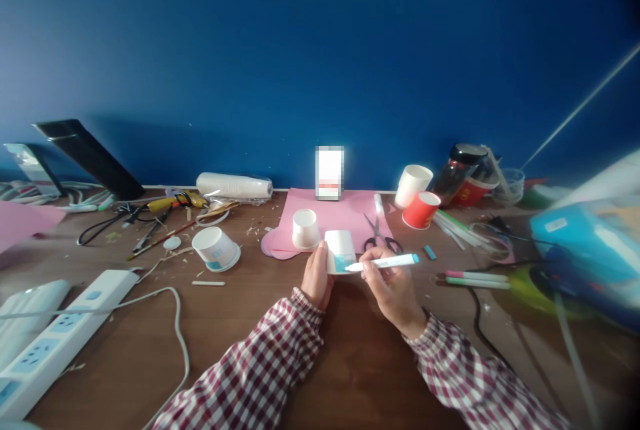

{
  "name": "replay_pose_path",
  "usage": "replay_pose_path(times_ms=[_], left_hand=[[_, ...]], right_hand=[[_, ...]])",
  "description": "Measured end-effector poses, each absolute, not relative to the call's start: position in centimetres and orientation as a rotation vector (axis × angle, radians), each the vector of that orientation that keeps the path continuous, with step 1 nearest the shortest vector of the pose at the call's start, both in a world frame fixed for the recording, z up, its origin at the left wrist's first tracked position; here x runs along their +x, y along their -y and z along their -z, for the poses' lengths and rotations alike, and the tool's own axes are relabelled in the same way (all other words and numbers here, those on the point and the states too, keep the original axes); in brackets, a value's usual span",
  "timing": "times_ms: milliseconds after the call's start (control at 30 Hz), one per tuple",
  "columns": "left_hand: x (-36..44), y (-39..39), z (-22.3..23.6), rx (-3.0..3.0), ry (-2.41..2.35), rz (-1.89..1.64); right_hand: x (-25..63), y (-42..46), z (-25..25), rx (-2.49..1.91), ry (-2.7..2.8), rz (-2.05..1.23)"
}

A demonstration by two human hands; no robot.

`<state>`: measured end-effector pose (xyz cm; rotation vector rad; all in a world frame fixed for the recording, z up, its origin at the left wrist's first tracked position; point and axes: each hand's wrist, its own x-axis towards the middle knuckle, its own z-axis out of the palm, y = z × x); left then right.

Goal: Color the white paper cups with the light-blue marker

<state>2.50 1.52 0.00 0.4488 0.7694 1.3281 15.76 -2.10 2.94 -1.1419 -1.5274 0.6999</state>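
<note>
My left hand (317,278) grips a white paper cup (339,243) by its left side, turned upside down. Blue colouring covers part of the cup near its rim. In my right hand (394,290) is a marker (385,263) with a blue end, its tip at or very near the coloured patch. Another upturned white paper cup (305,229) stands just behind, on a sheet of pink paper (287,213). Scissors (379,237) lie with blades apart on that paper, beyond my right hand.
At left are a paper cup (214,248) with blue print and a power strip (63,337) with its cable. Wrapped cups (234,186) lie by the wall. A red cup (421,210), a dark-lidded jar (457,170) and more markers (475,279) are at right. A phone (329,173) stands at the back.
</note>
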Motion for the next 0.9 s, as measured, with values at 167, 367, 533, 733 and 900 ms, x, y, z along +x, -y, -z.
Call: replay_pose_path(times_ms=[167,367,533,733,900], left_hand=[[2.51,-1.58,0.11,0.439,-0.775,-1.336],[2.46,-1.58,-0.12,0.419,-0.766,-1.303],[2.44,-1.58,-0.26,0.381,-0.785,-1.301],[2.33,-1.64,-0.12,0.382,-0.761,-1.273],[2.19,-1.68,-0.02,0.367,-0.761,-1.258]], right_hand=[[15.77,2.23,-3.06,-1.141,1.531,-0.713],[15.71,2.15,-2.63,-1.124,1.373,-0.781],[15.70,1.69,-2.56,-1.132,1.274,-0.800],[15.81,1.78,-2.41,-1.120,1.357,-0.798],[15.55,1.57,-2.24,-1.133,1.238,-0.819]])
